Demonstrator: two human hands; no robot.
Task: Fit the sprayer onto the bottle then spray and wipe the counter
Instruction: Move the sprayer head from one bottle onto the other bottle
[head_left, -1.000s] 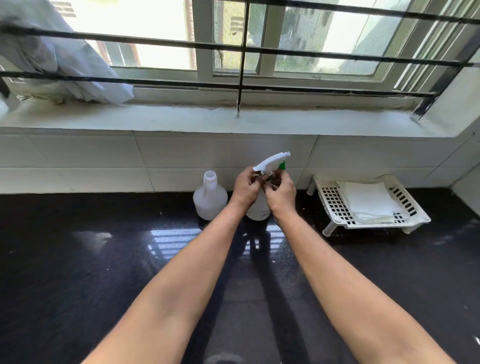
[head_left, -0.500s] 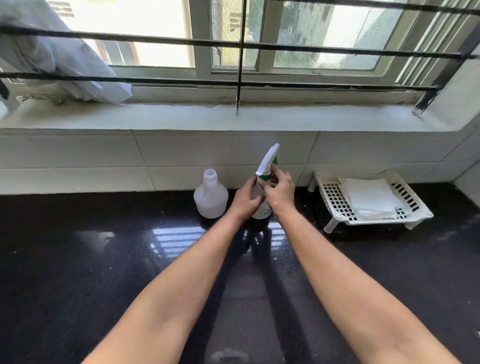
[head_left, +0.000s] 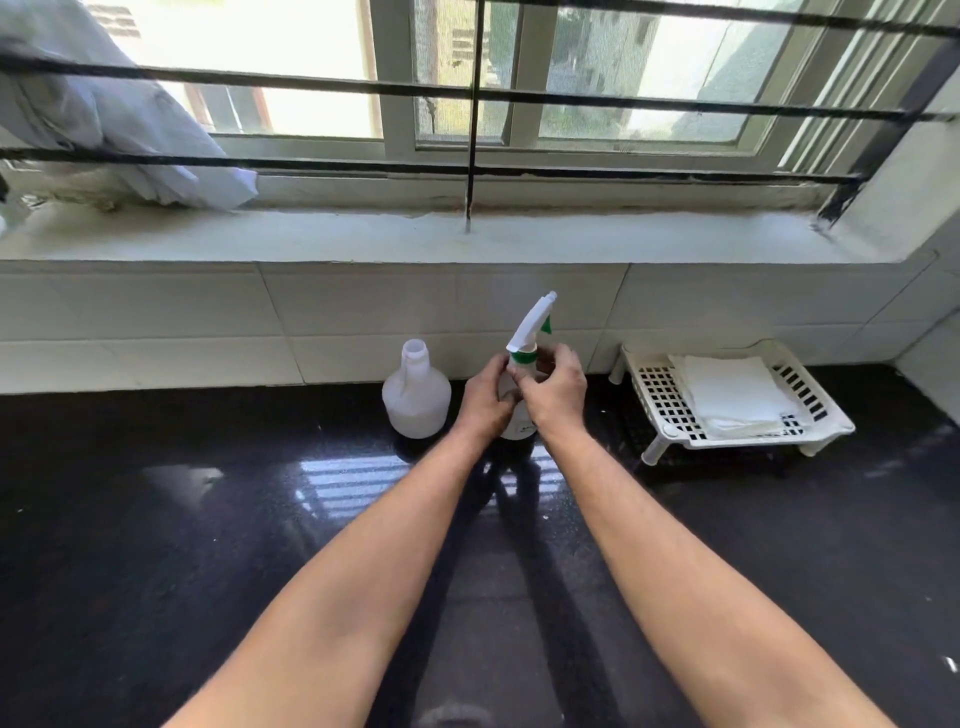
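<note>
Both hands cover most of the bottle (head_left: 521, 427) at the frame's centre: the left hand (head_left: 485, 399) hides its left side, the right hand (head_left: 557, 391) its neck and right shoulder. Small print on its lower label is too tiny to read. The pale cloth bundle (head_left: 119, 130) at upper left runs off the left edge. The folded white cloth (head_left: 732, 392) masks part of the slotted tray (head_left: 660, 402) floor.

On the glossy black stone table (head_left: 208, 519), the open-necked white plastic bottle (head_left: 416, 397) stands left of the hand-held white plastic spray bottle (head_left: 519, 426), with the white slotted plastic rack (head_left: 670, 410), carrying the folded white cloth (head_left: 735, 392), to the right.
</note>
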